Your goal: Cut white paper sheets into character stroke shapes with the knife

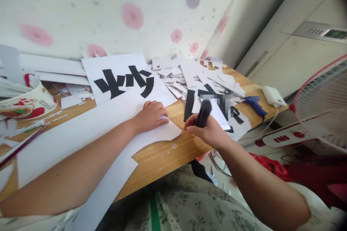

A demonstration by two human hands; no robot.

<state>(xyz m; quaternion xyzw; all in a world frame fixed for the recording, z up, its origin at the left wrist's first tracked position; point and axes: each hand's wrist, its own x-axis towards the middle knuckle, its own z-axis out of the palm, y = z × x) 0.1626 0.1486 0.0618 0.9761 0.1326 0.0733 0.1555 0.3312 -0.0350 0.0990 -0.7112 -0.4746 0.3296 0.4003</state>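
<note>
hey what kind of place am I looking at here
Probably a room at home used as a craft corner, though I can't be certain. The wall has pink flower-like spots, and the wooden table holds a heap of white offcuts and a blue glue gun.

My right hand [213, 130] wraps the black tool [204, 112], so its lower end is hidden and I can't tell whether it touches the table [187, 149]. That hand and the tool cover part of the phone [220, 117], and its upper area is lost in blurred squares. My left hand [153, 116] and forearm [89, 162] hide a stretch of the sheet [78, 126]; whether the white piece [116, 177] below my arm belongs to it, I can't tell. The sheet covers the foot of some black strokes [110, 81]. The left edge cuts off the bowl [43, 103], the right edge the racket [322, 104]. The display [336, 34] is too small to read.
</note>
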